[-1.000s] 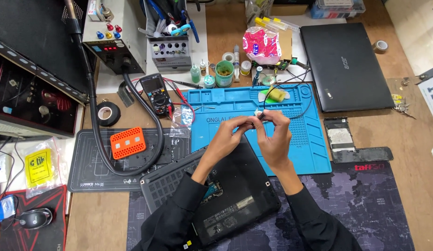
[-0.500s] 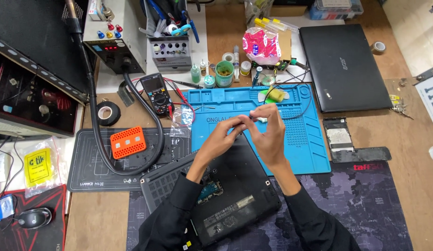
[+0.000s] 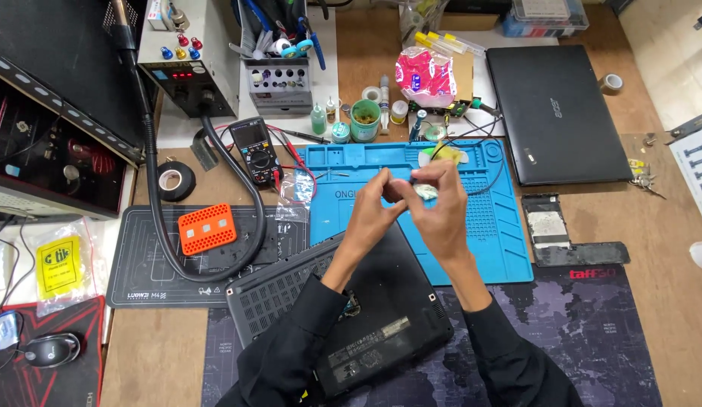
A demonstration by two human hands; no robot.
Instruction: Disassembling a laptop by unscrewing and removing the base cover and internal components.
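Head: both hands (image 3: 411,203) pinch small part (image 3: 425,191)

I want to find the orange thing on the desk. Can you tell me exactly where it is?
Start at the big blue work mat in the middle of the desk. Left of it lies a dark grey mat, and the orange block sits on that. It is a flat rectangle with little pale squares, the only bright orange thing there.

Both arms are covered by long black sleeves, the left sleeve (image 3: 291,339) and the right sleeve (image 3: 509,354), made of plain dark cloth with soft folds. Each sleeve is ended at the wrist by a simple cuff. The left hand (image 3: 370,215) and right hand (image 3: 441,207) are left bare; no gloves, rings or watch are seen.
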